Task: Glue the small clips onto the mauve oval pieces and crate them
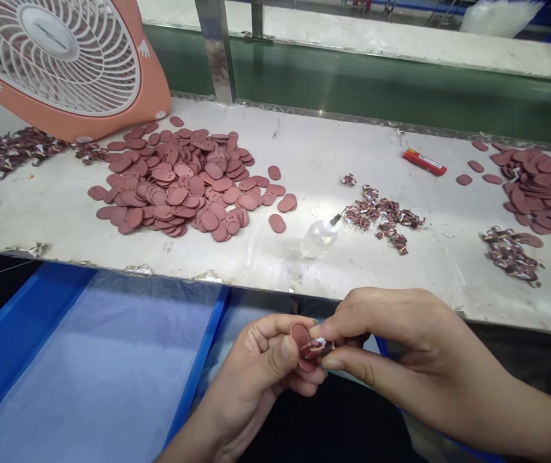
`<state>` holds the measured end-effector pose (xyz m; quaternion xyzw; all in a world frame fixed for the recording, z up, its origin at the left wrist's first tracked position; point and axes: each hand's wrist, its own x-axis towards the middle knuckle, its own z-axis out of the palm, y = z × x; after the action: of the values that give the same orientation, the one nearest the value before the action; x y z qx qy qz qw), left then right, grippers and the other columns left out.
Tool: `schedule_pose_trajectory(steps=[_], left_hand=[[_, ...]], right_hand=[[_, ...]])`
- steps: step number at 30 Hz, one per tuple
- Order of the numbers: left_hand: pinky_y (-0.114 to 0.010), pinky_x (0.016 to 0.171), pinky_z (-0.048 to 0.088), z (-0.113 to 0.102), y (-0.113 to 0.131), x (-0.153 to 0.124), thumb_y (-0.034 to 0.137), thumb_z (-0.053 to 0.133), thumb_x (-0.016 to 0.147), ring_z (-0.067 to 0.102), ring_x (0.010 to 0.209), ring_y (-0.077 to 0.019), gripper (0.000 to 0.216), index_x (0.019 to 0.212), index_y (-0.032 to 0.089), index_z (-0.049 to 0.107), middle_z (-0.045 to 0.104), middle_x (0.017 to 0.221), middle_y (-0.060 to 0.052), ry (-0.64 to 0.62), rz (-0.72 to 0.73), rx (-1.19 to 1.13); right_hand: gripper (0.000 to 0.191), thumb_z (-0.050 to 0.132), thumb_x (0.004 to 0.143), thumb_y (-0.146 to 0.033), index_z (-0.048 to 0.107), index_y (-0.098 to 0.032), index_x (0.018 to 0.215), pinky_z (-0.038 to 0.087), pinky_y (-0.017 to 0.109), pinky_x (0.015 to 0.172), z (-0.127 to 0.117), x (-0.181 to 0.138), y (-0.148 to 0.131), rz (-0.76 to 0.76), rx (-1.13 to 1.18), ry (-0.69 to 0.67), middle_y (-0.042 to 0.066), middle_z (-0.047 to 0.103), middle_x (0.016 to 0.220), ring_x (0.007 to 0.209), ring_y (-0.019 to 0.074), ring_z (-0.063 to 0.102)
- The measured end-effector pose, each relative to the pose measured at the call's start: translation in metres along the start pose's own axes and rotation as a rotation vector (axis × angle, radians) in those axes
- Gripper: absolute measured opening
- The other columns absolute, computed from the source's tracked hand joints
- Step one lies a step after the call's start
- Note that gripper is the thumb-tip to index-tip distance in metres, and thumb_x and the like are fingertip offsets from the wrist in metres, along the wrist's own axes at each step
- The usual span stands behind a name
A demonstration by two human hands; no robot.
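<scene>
Between thumb and fingers, my left hand (260, 366) grips a dark red oval plastic piece (300, 335). It looks like a shell half, with another red edge showing just below it. My right hand (400, 347) pinches a small bundle of dark red and white wired parts (321, 346) against the oval piece. The fingertips partly hide how the two meet. Both hands are close together in front of the bench edge. A clear squeeze bottle with a thin dark nozzle (319, 238) lies on the bench just beyond them.
A large heap of red oval pieces (179, 186) lies at left centre, another heap (545, 193) at right. Small wired bundles (381, 215) lie between. An orange fan (154, 83) stands at back left, a red packet (424, 162) at back right. A blue bin (29, 334) sits below the bench (256, 257).
</scene>
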<state>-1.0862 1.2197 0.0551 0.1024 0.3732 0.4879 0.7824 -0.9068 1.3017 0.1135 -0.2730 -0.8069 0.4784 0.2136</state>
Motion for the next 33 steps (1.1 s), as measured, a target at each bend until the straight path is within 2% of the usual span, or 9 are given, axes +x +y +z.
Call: schedule_pose_trajectory(steps=[8, 14, 20, 25, 29, 33], left_hand=[[-0.012, 0.053, 0.052, 0.0016, 0.0022, -0.0004, 0.045, 0.085, 0.068, 0.064, 0.053, -0.0064, 0.031, 0.078, 0.017, 0.078, 0.069, 0.061, -0.001, 0.022, -0.025, -0.026], [-0.013, 0.053, 0.053, -0.0021, 0.0005, -0.0015, 0.041, 0.084, 0.070, 0.065, 0.054, -0.0071, 0.029, 0.088, 0.018, 0.079, 0.071, 0.064, 0.000, 0.028, -0.004, -0.050], [-0.013, 0.053, 0.051, -0.0029, 0.0004, -0.0015, 0.042, 0.084, 0.072, 0.064, 0.054, -0.0065, 0.029, 0.087, 0.018, 0.078, 0.069, 0.062, 0.001, 0.032, -0.002, -0.040], [-0.013, 0.056, 0.051, -0.0018, 0.0009, -0.0034, 0.040, 0.084, 0.071, 0.063, 0.055, -0.0063, 0.027, 0.087, 0.018, 0.078, 0.068, 0.061, 0.001, 0.036, 0.029, -0.059], [-0.014, 0.057, 0.051, -0.0020, -0.0005, -0.0049, 0.038, 0.085, 0.071, 0.065, 0.057, -0.0077, 0.028, 0.089, 0.018, 0.078, 0.070, 0.062, 0.001, 0.044, 0.072, -0.060], [-0.014, 0.058, 0.051, 0.0006, 0.0000, -0.0070, 0.037, 0.086, 0.069, 0.066, 0.057, -0.0076, 0.027, 0.090, 0.022, 0.079, 0.073, 0.063, 0.001, 0.024, 0.109, -0.055]], right_hand=[[0.012, 0.067, 0.090, -0.013, 0.069, -0.022, 0.098, 0.048, 0.011, 0.066, -0.0003, -0.0002, 0.0007, 0.010, -0.020, -0.017, -0.006, 0.070, 0.081, 0.070, 0.0027, 0.065], [0.015, 0.065, 0.091, -0.011, 0.067, -0.022, 0.100, 0.050, 0.016, 0.068, -0.0009, 0.0033, -0.0013, -0.036, -0.063, -0.038, -0.005, 0.072, 0.084, 0.072, 0.0053, 0.066], [0.017, 0.065, 0.090, -0.011, 0.067, -0.023, 0.101, 0.048, 0.013, 0.068, -0.0013, 0.0047, -0.0022, -0.035, -0.084, -0.045, -0.007, 0.072, 0.084, 0.073, 0.0028, 0.065], [0.011, 0.064, 0.092, -0.013, 0.066, -0.022, 0.098, 0.049, 0.016, 0.066, 0.0006, 0.0062, -0.0035, -0.069, -0.106, -0.050, -0.005, 0.070, 0.082, 0.070, 0.0043, 0.063], [0.019, 0.061, 0.092, -0.009, 0.063, -0.023, 0.106, 0.050, 0.014, 0.072, 0.0019, 0.0070, -0.0056, -0.128, -0.137, -0.050, -0.005, 0.071, 0.088, 0.075, 0.0046, 0.063], [0.020, 0.063, 0.092, -0.009, 0.063, -0.020, 0.108, 0.050, 0.009, 0.078, 0.0033, 0.0043, -0.0065, -0.185, -0.162, -0.057, -0.004, 0.073, 0.092, 0.081, 0.0041, 0.065]])
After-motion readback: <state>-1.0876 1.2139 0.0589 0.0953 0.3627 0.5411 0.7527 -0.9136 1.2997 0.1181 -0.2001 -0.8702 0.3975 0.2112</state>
